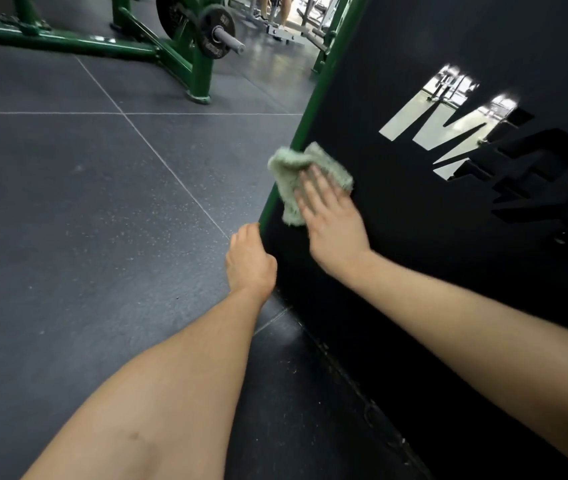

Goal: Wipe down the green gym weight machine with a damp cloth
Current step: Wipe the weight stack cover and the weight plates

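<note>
Cloth (305,174) under flat right hand (331,216)

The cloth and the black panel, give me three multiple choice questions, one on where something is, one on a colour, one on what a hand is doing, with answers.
1. Where is the cloth?
A. On the floor
B. Against the black panel near its green edge
C. Hung on the weight plate

2. What colour is the cloth?
A. Pale green
B. Red
C. Black

3. What is the right hand doing?
A. Hanging idle
B. Gripping a barbell
C. Pressing the cloth with straight fingers

Answers: 1 B, the cloth lies flat on the panel beside the edge; 2 A, its fabric is pale green; 3 C, the fingers lie flat over it.
</note>
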The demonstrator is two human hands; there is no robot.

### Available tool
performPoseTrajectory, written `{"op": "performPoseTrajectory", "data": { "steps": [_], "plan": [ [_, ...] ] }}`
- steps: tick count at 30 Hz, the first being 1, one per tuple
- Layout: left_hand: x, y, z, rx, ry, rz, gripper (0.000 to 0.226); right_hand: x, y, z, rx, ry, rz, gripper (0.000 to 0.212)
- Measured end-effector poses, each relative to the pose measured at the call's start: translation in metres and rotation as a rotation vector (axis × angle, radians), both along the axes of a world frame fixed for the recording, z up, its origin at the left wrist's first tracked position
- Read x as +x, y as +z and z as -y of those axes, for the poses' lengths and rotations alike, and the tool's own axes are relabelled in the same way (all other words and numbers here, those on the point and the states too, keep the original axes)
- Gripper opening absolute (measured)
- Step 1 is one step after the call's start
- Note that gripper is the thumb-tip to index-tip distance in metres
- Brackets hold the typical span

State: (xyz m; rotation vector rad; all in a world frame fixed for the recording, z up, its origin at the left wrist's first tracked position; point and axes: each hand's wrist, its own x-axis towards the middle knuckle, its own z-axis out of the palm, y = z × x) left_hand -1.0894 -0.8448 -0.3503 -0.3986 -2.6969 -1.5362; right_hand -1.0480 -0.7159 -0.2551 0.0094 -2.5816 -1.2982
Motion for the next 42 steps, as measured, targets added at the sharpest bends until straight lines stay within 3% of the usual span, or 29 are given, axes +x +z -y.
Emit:
{"op": "performPoseTrajectory", "data": {
  "steps": [5, 8, 14, 16, 19, 24, 27, 32, 38, 42],
  "plan": [
    [0.007, -0.002, -0.006, -0.074, -0.055, -0.067, 0.046, 0.018, -0.118, 0.012, 0.018, -0.084, 0.454, 0.064],
    [0.007, -0.008, -0.001, -0.122, -0.085, -0.082, 0.046, 0.024, -0.123, 0.008, 0.076, -0.103, 0.545, 0.063],
    [-0.008, -0.018, 0.013, -0.167, -0.064, -0.026, 0.056, -0.007, 0.01, -0.003, 0.025, -0.002, 0.042, 0.067],
    [-0.009, -0.022, 0.019, -0.161, -0.044, -0.005, 0.063, -0.015, 0.03, -0.006, 0.066, -0.036, -0.012, 0.068],
    [-0.01, -0.025, 0.023, -0.168, -0.021, 0.001, 0.065, -0.027, 0.003, 0.001, 0.037, 0.007, -0.001, 0.066],
    [-0.009, -0.03, 0.026, -0.195, -0.007, 0.013, 0.052, -0.021, -0.118, 0.022, 0.067, -0.101, 0.469, 0.062],
    [-0.009, -0.032, 0.02, -0.212, 0.002, 0.004, 0.052, 0.0, -0.152, 0.018, 0.069, -0.138, 0.602, 0.061],
    [-0.009, -0.027, -0.001, -0.178, -0.047, -0.031, 0.055, 0.013, -0.073, 0.005, 0.073, -0.106, 0.522, 0.061],
    [0.002, -0.005, -0.049, -0.026, -0.105, 0.044, 0.081, 0.019, 0.119, -0.014, 0.104, -0.014, 0.013, 0.069],
    [0.011, 0.006, -0.063, -0.006, -0.098, 0.124, 0.09, 0.021, 0.145, -0.025, 0.209, -0.027, -0.001, 0.073]
  ]
}}
